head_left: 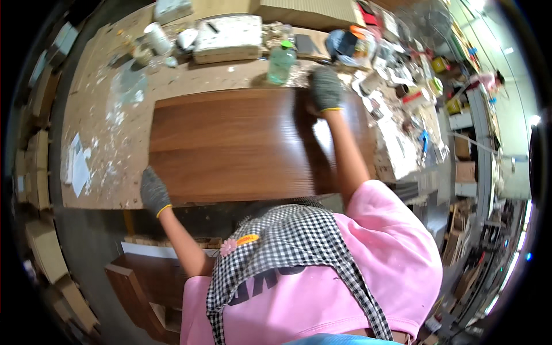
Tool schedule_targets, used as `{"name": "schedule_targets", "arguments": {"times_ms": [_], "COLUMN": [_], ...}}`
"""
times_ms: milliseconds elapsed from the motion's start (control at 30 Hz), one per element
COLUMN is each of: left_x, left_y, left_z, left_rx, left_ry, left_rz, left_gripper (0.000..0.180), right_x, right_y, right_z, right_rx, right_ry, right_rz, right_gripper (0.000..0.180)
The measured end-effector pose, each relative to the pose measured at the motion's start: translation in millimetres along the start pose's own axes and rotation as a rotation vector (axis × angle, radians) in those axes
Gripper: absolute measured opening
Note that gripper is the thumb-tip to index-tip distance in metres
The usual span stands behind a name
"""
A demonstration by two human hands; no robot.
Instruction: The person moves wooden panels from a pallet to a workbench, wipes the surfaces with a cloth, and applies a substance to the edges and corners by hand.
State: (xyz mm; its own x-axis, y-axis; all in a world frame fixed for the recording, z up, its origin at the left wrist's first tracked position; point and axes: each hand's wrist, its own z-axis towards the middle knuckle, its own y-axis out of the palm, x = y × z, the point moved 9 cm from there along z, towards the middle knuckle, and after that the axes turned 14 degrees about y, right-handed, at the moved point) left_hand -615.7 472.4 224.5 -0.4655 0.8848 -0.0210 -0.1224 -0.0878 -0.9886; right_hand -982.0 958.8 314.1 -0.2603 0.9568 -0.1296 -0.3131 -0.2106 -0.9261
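A dark brown wood-grain board (230, 144) lies flat on the worktable, its glossy top catching light on the right. My left hand (156, 192), in a grey knitted glove with a yellow cuff, grips the board's near left corner. My right arm stretches across the board. At the far edge, right of the middle, my right hand (325, 89) in a matching glove is closed over the rim; its fingertips are hidden. Just left of that hand stands a clear bottle of greenish liquid (280, 64) with a bright green cap.
The cardboard-covered table (103, 155) is spotted with white residue. Behind the board sit a stained white block (227, 39) and a white cup (157, 38). Jars, bags and tools crowd the right side. A folded white paper (78, 165) lies far left. Brown panels (135, 293) stand below.
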Motion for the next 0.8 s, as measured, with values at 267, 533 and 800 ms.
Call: {"name": "schedule_targets", "arguments": {"times_ms": [267, 533, 800], "left_x": [-47.8, -5.3, 4.0], "left_y": [33.6, 16.8, 11.3], "left_z": [-6.6, 10.0, 17.2], "left_rx": [0.049, -0.025, 0.069], "left_ry": [0.070, 0.024, 0.204], "left_rz": [0.013, 0.045, 0.188], "left_gripper": [0.042, 0.041, 0.039], "right_x": [-79.3, 242.6, 173.8], "right_y": [-2.7, -15.5, -18.0], "right_z": [-52.6, -28.9, -27.3], "right_rx": [-0.121, -0.262, -0.069], "right_ry": [-0.216, 0.454, -0.243], "right_rz": [0.183, -0.221, 0.431], "right_gripper": [0.024, 0.038, 0.040]}}
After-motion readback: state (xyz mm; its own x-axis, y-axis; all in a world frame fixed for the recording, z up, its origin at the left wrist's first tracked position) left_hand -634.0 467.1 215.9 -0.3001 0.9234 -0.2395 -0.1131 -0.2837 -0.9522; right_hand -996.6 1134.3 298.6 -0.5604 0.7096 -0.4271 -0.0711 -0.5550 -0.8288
